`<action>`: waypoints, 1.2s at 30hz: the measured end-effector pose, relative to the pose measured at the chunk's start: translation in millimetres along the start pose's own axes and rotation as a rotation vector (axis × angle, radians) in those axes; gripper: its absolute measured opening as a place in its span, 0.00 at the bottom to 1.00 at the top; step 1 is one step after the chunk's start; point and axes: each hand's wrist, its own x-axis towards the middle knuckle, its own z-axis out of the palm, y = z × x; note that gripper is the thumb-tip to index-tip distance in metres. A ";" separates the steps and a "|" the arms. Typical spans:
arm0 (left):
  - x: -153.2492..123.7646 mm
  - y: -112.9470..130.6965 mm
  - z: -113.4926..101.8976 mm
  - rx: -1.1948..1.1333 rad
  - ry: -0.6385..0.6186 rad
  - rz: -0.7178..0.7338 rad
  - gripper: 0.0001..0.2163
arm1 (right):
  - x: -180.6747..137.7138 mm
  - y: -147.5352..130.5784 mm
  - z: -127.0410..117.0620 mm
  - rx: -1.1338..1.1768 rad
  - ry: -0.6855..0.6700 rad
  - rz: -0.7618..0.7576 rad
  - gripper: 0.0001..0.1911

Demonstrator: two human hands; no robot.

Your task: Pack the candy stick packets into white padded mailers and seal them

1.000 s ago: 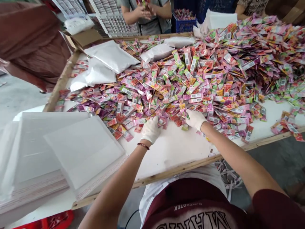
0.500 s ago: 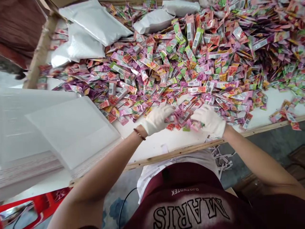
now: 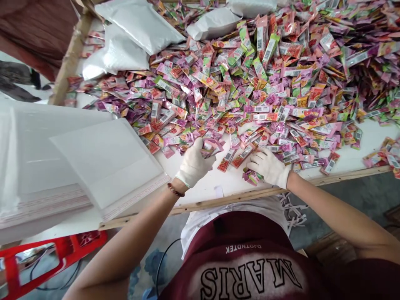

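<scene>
Farther apart than half a second ago, the person's left hand and right hand have parted over the white tabletop, the left drawing back toward its own side. Nearest lie the maroon shirt and, past it, the wooden rim of the table, with pale paper strips on the floor to the right. Both hands wear white gloves; a beaded bracelet circles the left wrist. Thumb and fingers of the left close on a few sachets at the near edge of the spread. The right lies palm down, its fingertips over a small clump of sachets — whether it grips them, one cannot tell. Between the hands, a couple of red sachets rest on the white surface. To the left, flat clear bags lie stacked, overlapping the table. Beyond the hands spreads the heap of sachets — pink, purple, green and orange — thickest at far right. Plump white bags sit on its far left part.
</scene>
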 end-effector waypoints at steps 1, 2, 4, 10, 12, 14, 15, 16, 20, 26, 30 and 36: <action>-0.8 1.6 4.7 -0.007 -0.024 -0.040 0.12 | 0.4 -2.7 -1.2 0.010 -0.022 0.026 0.23; -0.1 3.9 10.7 0.003 -0.053 -0.065 0.13 | 1.7 -5.5 -2.9 0.022 -0.039 0.060 0.24; 4.6 10.1 24.0 0.066 -0.109 -0.108 0.17 | 7.6 -10.1 -7.9 0.050 -0.058 0.115 0.26; 20.5 20.9 42.2 0.322 -0.305 -0.168 0.26 | 45.6 -21.1 -20.5 0.001 -0.101 0.267 0.22; 18.8 14.8 36.2 0.353 -0.353 -0.163 0.25 | 52.3 -30.0 -19.5 -0.020 -0.110 0.303 0.16; 12.4 3.6 26.0 0.371 -0.396 -0.152 0.22 | 50.2 -41.3 -17.7 -0.002 -0.063 0.268 0.13; 7.7 -2.9 20.3 0.389 -0.418 -0.149 0.21 | 46.2 -46.2 -17.4 0.031 -0.021 0.222 0.13; 2.0 -9.4 15.0 0.418 -0.433 -0.146 0.19 | 40.8 -49.3 -18.1 0.086 0.024 0.167 0.13; -25.7 -25.7 3.8 0.600 -0.386 -0.070 0.16 | 18.0 -28.4 -30.7 0.360 0.129 0.088 0.10; -48.6 -38.6 12.1 0.568 -0.228 0.116 0.17 | 32.6 48.5 -39.2 0.080 0.036 0.539 0.23; -46.1 -55.6 7.1 0.190 -0.094 0.030 0.14 | 64.5 17.8 -22.9 0.065 -0.104 0.550 0.25; -52.0 -54.4 -31.5 -0.319 0.026 -0.240 0.09 | 44.8 -31.7 -19.7 0.341 0.133 0.352 0.20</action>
